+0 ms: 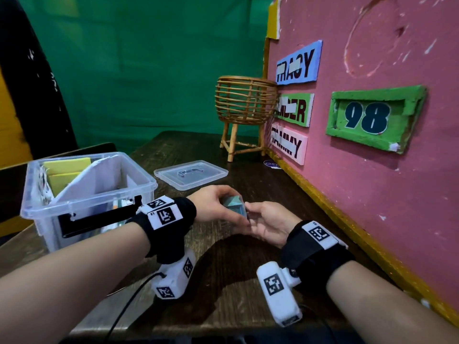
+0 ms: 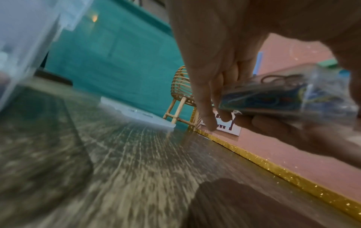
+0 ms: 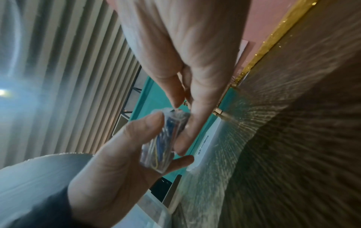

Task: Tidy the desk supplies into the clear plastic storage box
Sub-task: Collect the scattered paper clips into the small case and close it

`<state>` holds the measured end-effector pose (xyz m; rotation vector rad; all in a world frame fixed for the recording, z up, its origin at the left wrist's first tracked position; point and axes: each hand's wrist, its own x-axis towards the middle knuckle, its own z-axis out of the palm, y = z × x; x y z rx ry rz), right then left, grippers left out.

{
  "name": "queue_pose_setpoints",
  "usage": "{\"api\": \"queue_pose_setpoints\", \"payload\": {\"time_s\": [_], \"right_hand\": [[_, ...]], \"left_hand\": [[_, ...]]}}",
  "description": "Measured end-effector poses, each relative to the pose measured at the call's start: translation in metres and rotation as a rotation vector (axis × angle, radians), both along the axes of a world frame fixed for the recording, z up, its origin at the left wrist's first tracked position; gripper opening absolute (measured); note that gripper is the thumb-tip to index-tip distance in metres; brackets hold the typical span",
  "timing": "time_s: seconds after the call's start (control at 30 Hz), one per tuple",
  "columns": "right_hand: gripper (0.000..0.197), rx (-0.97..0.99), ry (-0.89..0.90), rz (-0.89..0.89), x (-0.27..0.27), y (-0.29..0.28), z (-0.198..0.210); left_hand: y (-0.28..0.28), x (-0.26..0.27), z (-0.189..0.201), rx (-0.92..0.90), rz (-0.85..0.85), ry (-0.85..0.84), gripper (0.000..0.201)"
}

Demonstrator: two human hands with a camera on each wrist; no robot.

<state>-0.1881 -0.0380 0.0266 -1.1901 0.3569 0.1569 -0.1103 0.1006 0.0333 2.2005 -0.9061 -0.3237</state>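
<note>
A small clear case of coloured paper clips (image 1: 234, 206) is held above the dark wooden desk (image 1: 223, 269), between both hands. My left hand (image 1: 227, 198) grips it from above and from the left, thumb and fingers curled round it. My right hand (image 1: 250, 216) pinches its right end from below. In the left wrist view the clip case (image 2: 273, 95) lies under my fingers (image 2: 207, 111). In the right wrist view the clip case (image 3: 166, 138) sits between both hands. The clear plastic storage box (image 1: 87, 200) stands open at the left, with yellow pads and white card inside.
The box's clear lid (image 1: 190, 173) lies flat on the desk behind my hands. A rattan basket on legs (image 1: 244, 105) stands at the back. A pink board with name labels (image 1: 372, 182) and a gold edge walls off the right side. A green curtain hangs behind.
</note>
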Motion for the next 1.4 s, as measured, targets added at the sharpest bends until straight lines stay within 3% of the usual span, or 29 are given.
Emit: {"api": "queue_pose_setpoints", "payload": {"time_s": [0.2,0.63,0.8,0.93,1.17,1.4], "right_hand": [[0.025,-0.002,-0.021,0.047,-0.006,-0.003,-0.001],[0.027,-0.028,-0.040,0.050,-0.002,-0.003,0.007],[0.037,-0.056,-0.070,0.096,-0.005,-0.003,0.004],[0.033,-0.001,-0.093,0.090,-0.005,-0.006,0.003],[0.028,-0.042,-0.107,0.087,-0.005,-0.010,0.006],[0.029,-0.061,-0.079,0.056,-0.005,-0.010,0.013]], "left_hand": [[0.001,0.001,-0.006,-0.168,-0.033,0.110,0.052],[-0.002,-0.002,-0.001,-0.132,-0.006,-0.023,0.072],[-0.003,-0.004,0.003,-0.072,-0.012,-0.091,0.077],[-0.003,-0.003,0.002,-0.064,-0.022,-0.109,0.074],[-0.003,0.002,-0.002,-0.170,-0.063,0.029,0.064],[-0.003,0.003,0.000,-0.233,-0.093,0.099,0.068]]}}
